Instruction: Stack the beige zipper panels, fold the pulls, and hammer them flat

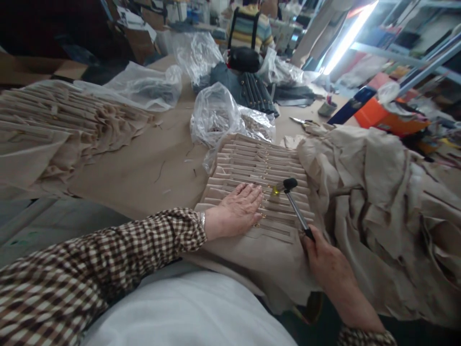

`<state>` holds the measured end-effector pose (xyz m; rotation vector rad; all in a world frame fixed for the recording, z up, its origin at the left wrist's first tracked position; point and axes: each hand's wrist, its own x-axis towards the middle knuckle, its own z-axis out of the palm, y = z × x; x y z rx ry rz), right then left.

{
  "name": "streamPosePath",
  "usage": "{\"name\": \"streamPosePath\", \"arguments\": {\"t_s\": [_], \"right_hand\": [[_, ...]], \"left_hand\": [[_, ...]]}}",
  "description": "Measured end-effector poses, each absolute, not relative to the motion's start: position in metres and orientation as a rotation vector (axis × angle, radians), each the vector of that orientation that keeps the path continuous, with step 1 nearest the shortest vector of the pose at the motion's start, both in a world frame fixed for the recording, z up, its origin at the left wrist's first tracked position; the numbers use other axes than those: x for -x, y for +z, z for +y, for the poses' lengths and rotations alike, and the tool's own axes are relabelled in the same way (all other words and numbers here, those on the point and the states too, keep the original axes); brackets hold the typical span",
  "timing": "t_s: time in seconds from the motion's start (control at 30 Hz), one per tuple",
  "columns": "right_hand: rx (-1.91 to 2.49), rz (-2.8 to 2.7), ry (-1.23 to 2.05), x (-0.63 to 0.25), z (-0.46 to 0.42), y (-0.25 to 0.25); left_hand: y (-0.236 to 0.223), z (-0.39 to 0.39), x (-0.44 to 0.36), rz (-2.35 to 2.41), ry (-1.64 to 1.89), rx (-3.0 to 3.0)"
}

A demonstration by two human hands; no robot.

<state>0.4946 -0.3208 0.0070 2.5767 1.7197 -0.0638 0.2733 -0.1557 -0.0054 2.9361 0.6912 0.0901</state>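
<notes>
Plainly, our right hand (326, 257), right of centre in the lower half of the frame, was closed around the grip end of a hammer (297, 210), and we had nothing else in it that we could see. Our left hand (239, 209) lay flat, palm down, at the middle of the frame, its fingers straight and close together; it gripped nothing, only rested on the layered beige fabric pieces (234, 170).

The hammer's handle slanted from our right fist toward the upper left, and its head, black at one end and yellow at the other, was over those pieces, with the yellow end turned toward our left fingers. We judged this relation the one to mind: the head was just right of our left fingertips, so that hand was the nearer to it. We could not tell whether the yellow end touched the cloth. The pieces overlapped in rows, each with its long axis across the frame, dipping slightly to the right, while small gold-coloured metal bits (267, 158) formed a line up the middle, past our left fingertips.

Farther out, a heap of beige cloth (363, 192) filled the right of the frame, and another beige stack (72, 115) lay at the left edge on the table (144, 163). Above the centre we had a clear plastic bag (216, 110), with scissors (298, 120) to its right and dark garments (248, 91) beyond
</notes>
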Motion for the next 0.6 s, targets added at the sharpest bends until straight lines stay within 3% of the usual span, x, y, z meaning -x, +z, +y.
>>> {"name": "streamPosePath", "arguments": {"t_s": [0.3,0.6], "right_hand": [[-2.522,2.197,0.13,-0.478,-0.369,0.013],[-2.508,2.126,0.046,-0.478,-0.377,0.01]], "left_hand": [[-0.006,-0.17,-0.254,0.637,0.124,-2.923],[0.0,-0.169,-0.253,0.614,0.131,-2.884]]}}
